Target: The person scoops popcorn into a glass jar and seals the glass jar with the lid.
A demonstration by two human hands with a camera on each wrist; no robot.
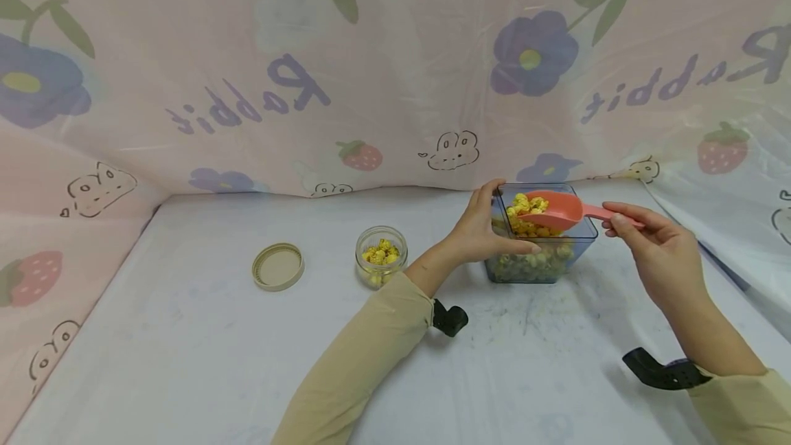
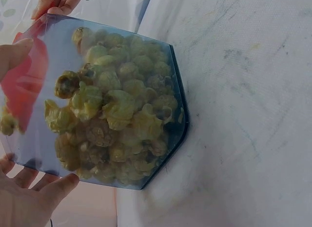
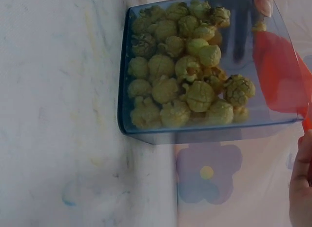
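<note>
In the head view, your left hand grips the translucent container at its left side, thumb laid across the near wall. Your right hand pinches the handle of the red scoop from the right, its mouth facing left with popcorn in it. The container stands on the right part of the table; the lidless glass jar is to its left, with the lid farther left.

In the left wrist view, your left fingers and thumb press opposite edges of the container, and the scoop is above the heap inside.

In the right wrist view, the scoop shows through the wall, near the rim; your right hand is mostly cut off.

You seem to be mid-scoop. The next move calls for keeping the scoop level over the rim while your left hand braces the container.
</note>
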